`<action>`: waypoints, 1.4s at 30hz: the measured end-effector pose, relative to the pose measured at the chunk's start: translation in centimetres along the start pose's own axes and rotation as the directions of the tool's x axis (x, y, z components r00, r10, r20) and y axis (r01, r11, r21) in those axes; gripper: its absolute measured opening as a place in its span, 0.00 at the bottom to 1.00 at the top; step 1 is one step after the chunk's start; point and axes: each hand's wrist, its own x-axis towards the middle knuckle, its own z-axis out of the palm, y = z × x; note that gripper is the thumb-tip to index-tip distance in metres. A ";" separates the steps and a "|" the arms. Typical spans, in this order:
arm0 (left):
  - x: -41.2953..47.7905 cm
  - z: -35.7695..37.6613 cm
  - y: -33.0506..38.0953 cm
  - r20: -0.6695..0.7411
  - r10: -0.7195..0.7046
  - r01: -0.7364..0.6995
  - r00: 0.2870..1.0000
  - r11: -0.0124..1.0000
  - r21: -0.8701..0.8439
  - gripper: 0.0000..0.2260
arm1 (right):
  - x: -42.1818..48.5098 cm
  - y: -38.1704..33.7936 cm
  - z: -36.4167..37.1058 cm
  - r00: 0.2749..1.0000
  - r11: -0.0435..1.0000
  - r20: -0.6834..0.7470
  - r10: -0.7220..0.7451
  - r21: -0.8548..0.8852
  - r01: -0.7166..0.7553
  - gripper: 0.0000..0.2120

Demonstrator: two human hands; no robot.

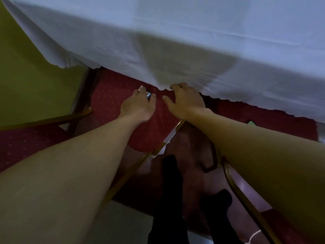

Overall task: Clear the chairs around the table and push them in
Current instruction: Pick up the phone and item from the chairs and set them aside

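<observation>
The small packet-like object (148, 94), white with a blue patch and too blurred for us to name more closely, lies on the red dotted chair seat (112, 103) just short of the scalloped hem of the white tablecloth (175, 50). It sits under the fingertips of our left hand (139, 107), on the side of that hand toward the hem, so the left is plainly the nearer of the two. Its long axis we cannot tell, since only a corner shows between the fingers. The left grip is curled around it, thumb on one side and fingers on the other, though whether it has truly clenched on the object or only touches it we cannot tell. Our right hand (184, 100), just beside the left along the hem, is spread and released, its fingertips against the cloth edge. Both forearms reach forward and down toward the hem. We judge the seat is being cleared before the chair goes under the tabletop.
</observation>
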 end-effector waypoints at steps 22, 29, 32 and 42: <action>11.0 9.6 -3.0 -0.008 -0.102 0.102 0.995 0.995 0.013 0.47 | 7.4 3.3 9.3 0.999 0.985 -0.006 0.036 0.169 -0.035 0.28; 9.5 10.5 0.8 0.057 -0.043 0.049 0.997 0.993 -0.108 0.39 | 5.7 6.1 7.3 0.996 0.986 -0.016 0.091 0.143 -0.087 0.26; 8.7 10.9 3.0 0.063 0.010 -0.004 0.998 0.996 -0.090 0.37 | 4.4 8.1 6.2 0.993 0.983 -0.013 0.121 0.138 -0.118 0.25; 5.0 14.0 13.1 0.119 0.146 -0.140 0.982 0.989 -0.054 0.38 | -3.0 16.9 3.7 0.969 0.960 -0.025 0.246 0.145 -0.240 0.27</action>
